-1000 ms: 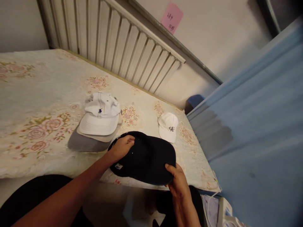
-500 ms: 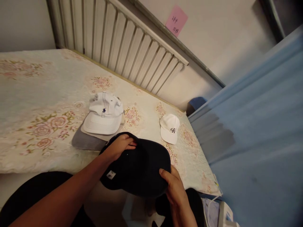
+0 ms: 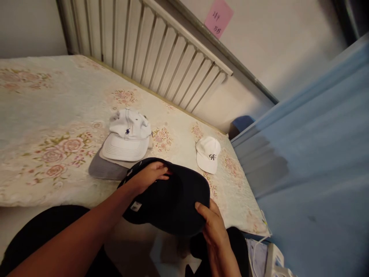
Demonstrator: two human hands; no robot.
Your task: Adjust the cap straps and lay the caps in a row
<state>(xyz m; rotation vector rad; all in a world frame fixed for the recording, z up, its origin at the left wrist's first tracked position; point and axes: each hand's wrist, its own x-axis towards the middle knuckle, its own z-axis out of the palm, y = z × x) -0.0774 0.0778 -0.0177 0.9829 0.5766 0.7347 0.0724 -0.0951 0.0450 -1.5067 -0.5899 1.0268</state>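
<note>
A black cap [image 3: 184, 207] is held over the near edge of the bed, its hollow inside turned up toward me and a small white label showing. My right hand [image 3: 215, 223] is closed on the brim, thumb on top and fingers beneath. Inside the crown, my left hand [image 3: 152, 175] reaches across with its fingers stretched out and slightly apart; its thumb is hidden. Just beyond the black cap, a white cap with a small dark emblem [image 3: 128, 134] lies on top of a grey cap [image 3: 106, 167], with a beige edge between them. Farther right rests a white cap with dark letters [image 3: 208, 154].
The caps lie on a bed with a floral cover [image 3: 69, 115]. A slatted metal bed rail [image 3: 173, 57] runs along its far side. A blue curtain [image 3: 305, 165] hangs at the right. A white device with a cable [image 3: 275, 259] stands at the lower right.
The view has tilted down slightly. My left fingers have shifted a little farther right inside the black cap. My right hand keeps its grip on the brim.
</note>
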